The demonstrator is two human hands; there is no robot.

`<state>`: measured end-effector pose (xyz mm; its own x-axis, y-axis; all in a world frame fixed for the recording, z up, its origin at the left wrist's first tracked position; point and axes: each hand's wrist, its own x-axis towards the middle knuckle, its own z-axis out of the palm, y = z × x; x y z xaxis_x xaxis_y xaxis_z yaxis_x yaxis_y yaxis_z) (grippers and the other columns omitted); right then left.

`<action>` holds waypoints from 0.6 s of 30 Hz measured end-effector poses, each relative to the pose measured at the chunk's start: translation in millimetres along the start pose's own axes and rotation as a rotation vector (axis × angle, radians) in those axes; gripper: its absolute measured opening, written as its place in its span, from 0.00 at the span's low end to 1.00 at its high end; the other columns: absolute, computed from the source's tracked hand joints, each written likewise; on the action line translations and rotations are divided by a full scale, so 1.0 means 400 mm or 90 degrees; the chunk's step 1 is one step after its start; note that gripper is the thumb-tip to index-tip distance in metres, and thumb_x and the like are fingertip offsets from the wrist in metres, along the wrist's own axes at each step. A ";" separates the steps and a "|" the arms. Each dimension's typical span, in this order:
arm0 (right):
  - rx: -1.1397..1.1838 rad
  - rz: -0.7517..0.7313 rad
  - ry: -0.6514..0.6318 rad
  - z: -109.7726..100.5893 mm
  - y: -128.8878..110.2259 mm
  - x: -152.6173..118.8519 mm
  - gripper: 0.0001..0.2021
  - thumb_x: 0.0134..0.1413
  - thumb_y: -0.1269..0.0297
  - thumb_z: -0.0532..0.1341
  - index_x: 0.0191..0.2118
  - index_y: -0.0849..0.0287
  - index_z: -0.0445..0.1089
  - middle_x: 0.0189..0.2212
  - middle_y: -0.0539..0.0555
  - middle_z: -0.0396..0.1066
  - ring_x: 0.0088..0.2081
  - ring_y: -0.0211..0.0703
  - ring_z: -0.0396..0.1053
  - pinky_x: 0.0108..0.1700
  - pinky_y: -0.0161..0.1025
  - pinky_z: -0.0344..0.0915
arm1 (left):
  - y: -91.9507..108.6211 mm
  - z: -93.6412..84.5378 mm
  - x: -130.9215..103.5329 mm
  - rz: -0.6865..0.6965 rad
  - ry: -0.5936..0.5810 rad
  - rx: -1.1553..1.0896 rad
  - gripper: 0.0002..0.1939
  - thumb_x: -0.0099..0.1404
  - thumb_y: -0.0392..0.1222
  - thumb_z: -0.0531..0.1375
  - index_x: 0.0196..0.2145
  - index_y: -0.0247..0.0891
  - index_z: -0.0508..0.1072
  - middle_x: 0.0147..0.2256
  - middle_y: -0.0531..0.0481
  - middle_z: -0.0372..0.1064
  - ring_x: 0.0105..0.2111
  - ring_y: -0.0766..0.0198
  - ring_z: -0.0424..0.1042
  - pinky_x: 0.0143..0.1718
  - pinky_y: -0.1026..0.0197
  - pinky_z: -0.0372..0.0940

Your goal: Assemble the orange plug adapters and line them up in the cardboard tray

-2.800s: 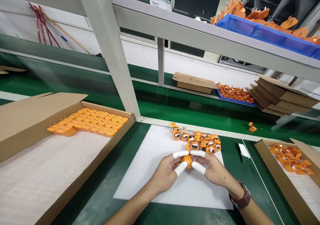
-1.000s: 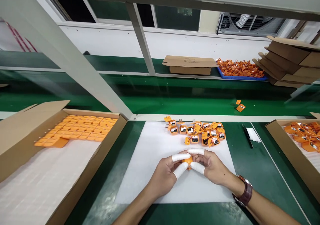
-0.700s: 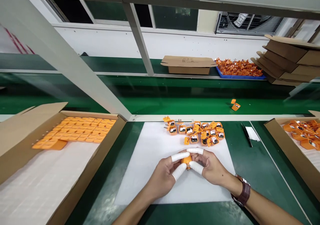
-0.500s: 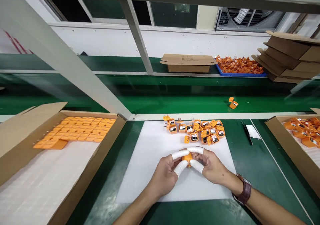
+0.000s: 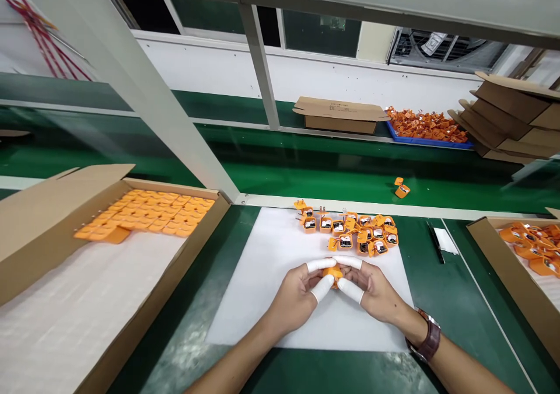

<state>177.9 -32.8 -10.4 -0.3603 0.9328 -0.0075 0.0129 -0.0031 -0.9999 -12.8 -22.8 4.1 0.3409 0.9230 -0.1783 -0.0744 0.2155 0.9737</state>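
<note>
Between my two hands, above the white sheet (image 5: 249,300), is a small orange plastic casing (image 5: 333,273). My left hand (image 5: 295,297) grips its left side, with white covers on the thumb and index finger. From the right, my right hand (image 5: 378,292) pinches the same casing, its thumb and index finger covered too. Fingers hide much of the casing. Just beyond lie several open orange casings (image 5: 345,241) with white and black parts inside, some with metal prongs.
At left, a cardboard box (image 5: 184,265) holds rows of orange casings (image 5: 153,210). Another box (image 5: 485,242) of orange pieces stands at right. A black pen (image 5: 436,243) lies nearby. One casing (image 5: 402,191) sits on the green belt. Behind is a blue tray (image 5: 431,141) heaped with orange parts.
The camera view has tilted and shifted slightly. Both hands still hold the orange casing over the sheet; their grip looks much the same, with the casing turned a little.
</note>
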 end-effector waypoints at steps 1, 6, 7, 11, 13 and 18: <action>0.002 0.001 0.000 0.000 0.000 0.000 0.20 0.61 0.52 0.64 0.55 0.55 0.70 0.38 0.53 0.70 0.39 0.42 0.69 0.51 0.46 0.71 | 0.001 -0.001 0.001 0.001 -0.001 -0.001 0.18 0.59 0.45 0.68 0.45 0.35 0.79 0.48 0.41 0.79 0.48 0.49 0.78 0.54 0.49 0.72; 0.025 0.004 -0.017 -0.004 -0.010 0.001 0.21 0.62 0.53 0.65 0.57 0.55 0.69 0.38 0.52 0.70 0.39 0.41 0.69 0.52 0.46 0.71 | 0.004 -0.005 0.005 0.003 -0.006 0.000 0.20 0.59 0.46 0.68 0.46 0.34 0.79 0.50 0.39 0.78 0.50 0.48 0.77 0.55 0.48 0.71; 0.030 0.005 -0.020 -0.004 -0.012 0.001 0.21 0.62 0.54 0.65 0.57 0.54 0.69 0.38 0.52 0.70 0.39 0.41 0.69 0.52 0.46 0.70 | 0.004 -0.006 0.005 0.002 -0.008 0.000 0.20 0.59 0.47 0.68 0.46 0.34 0.79 0.50 0.39 0.78 0.50 0.48 0.77 0.55 0.48 0.71; 0.040 -0.010 -0.020 -0.001 -0.007 -0.002 0.22 0.61 0.56 0.66 0.59 0.54 0.68 0.39 0.53 0.71 0.39 0.41 0.70 0.51 0.45 0.71 | 0.008 -0.011 0.008 0.003 -0.011 0.001 0.20 0.59 0.48 0.69 0.47 0.35 0.79 0.50 0.40 0.78 0.50 0.49 0.77 0.55 0.49 0.71; 0.031 -0.040 -0.011 0.003 0.002 -0.004 0.22 0.62 0.58 0.66 0.60 0.53 0.67 0.39 0.53 0.71 0.40 0.41 0.71 0.50 0.45 0.71 | 0.012 -0.014 0.008 0.009 -0.009 -0.001 0.21 0.59 0.48 0.69 0.47 0.35 0.79 0.50 0.40 0.78 0.50 0.49 0.78 0.55 0.50 0.71; -0.112 -0.192 0.069 0.012 0.013 -0.011 0.24 0.62 0.66 0.65 0.62 0.46 0.64 0.52 0.57 0.66 0.42 0.43 0.71 0.44 0.42 0.74 | 0.027 -0.021 0.006 0.029 -0.005 0.011 0.20 0.62 0.50 0.67 0.48 0.37 0.80 0.53 0.42 0.76 0.53 0.48 0.75 0.58 0.49 0.68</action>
<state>175.3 -38.8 -15.4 -0.2714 0.9153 0.2976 0.0846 0.3307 -0.9399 -20.8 -15.6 13.1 0.3452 0.9290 -0.1332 -0.0740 0.1684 0.9829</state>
